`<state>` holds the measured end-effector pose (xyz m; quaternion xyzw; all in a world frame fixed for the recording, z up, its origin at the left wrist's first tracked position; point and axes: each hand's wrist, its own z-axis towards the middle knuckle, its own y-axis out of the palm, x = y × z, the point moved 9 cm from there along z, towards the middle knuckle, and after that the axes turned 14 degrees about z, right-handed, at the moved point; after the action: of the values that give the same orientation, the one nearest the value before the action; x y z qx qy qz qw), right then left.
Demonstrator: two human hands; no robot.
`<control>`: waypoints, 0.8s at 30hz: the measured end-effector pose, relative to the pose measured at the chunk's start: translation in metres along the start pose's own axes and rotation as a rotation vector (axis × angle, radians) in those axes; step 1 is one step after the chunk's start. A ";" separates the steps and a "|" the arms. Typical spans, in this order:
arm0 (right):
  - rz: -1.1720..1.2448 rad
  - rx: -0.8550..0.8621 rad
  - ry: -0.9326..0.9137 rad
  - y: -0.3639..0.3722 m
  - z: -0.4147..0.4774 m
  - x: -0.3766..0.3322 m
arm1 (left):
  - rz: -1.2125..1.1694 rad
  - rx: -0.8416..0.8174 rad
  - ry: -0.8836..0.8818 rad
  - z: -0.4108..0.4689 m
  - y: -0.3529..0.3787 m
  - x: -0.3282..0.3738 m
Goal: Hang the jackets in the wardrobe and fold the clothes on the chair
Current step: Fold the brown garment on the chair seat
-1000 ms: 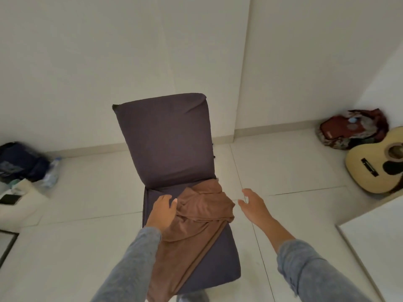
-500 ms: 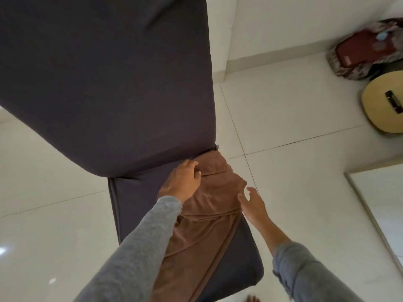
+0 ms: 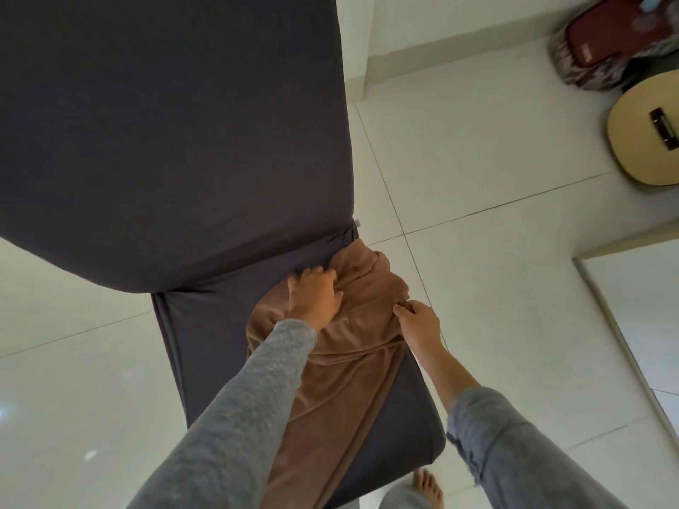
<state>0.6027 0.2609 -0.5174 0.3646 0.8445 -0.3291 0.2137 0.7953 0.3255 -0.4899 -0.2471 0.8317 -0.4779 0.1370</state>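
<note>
Well, the brown garment (image 3: 352,380) lay on the seat of the dark-covered chair (image 3: 176,141). It was bunched up at twelve o'clock against the backrest, and a long tail ran down toward six o'clock and over the front edge. The person's left hand (image 3: 314,301) had its fingers dug into the bunched folds at about eleven o'clock on the heap. The right hand (image 3: 419,321) pinched the cloth's edge at about three o'clock. Both hands were closed on fabric, neither spread wide.

From where I stood, the worry was that trailing tail. If they lifted only the bunched end, the rest might slide off the seat and drag on the tiled floor, right by the bare foot (image 3: 428,488) at six o'clock, where it could be trodden on. The right hand's small pinch looked the weaker hold. Soft cloth could slip out of it, and the piece would come up twisted and be awkward to fold.
</note>
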 end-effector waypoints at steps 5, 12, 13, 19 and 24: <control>0.106 -0.054 -0.004 -0.009 -0.030 -0.028 | -0.267 -0.048 -0.002 -0.031 -0.023 -0.009; 0.377 -0.139 -0.063 -0.035 -0.101 -0.089 | -0.662 0.030 -0.030 -0.101 -0.083 -0.024; 0.424 -0.151 -0.096 -0.044 -0.116 -0.101 | -0.688 0.072 -0.046 -0.115 -0.096 -0.027; 0.382 -0.239 -0.407 -0.108 -0.219 -0.157 | -0.967 0.192 -0.159 -0.212 -0.144 -0.042; 0.351 -0.159 -0.586 -0.167 -0.299 -0.191 | -0.981 0.413 -0.262 -0.293 -0.198 -0.043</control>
<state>0.5632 0.2968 -0.1290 0.3765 0.6945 -0.3113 0.5283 0.7510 0.4792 -0.1713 -0.6313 0.4837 -0.6045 0.0460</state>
